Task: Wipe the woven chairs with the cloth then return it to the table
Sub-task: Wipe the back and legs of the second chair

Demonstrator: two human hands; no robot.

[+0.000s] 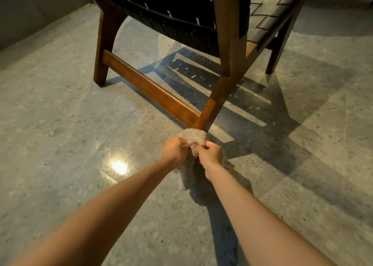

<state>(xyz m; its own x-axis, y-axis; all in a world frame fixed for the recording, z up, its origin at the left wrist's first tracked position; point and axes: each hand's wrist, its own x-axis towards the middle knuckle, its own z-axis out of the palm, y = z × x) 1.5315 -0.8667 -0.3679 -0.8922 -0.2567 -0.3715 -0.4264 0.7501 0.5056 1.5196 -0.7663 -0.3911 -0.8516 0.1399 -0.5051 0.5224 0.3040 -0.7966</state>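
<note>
2 bare forearms run up from the bottom edge and converge just below the frame's centre. The left hand [175,149] and right hand [211,155] sit close together, knuckles up, fingers curled. Each pinches a bunch of the beige cloth [196,137] — both are gripping it, thumbs facing one another. The cloth lies between and just beyond the fingertips. Its upper part is looped round the foot of the nearest leg [211,106] of the woven chair [171,13], touching the wood. A loose tail trails below the hands toward the speckled floor [60,124]. A bright glare spot [119,167] lies on the tile left of the left wrist. From the wrapped leg a brown wooden rail [149,88] runs up-left to another leg at the left of the frame. Across the top the chair's woven straps span the frame — dark at the middle, lighter in the upper right.
</note>
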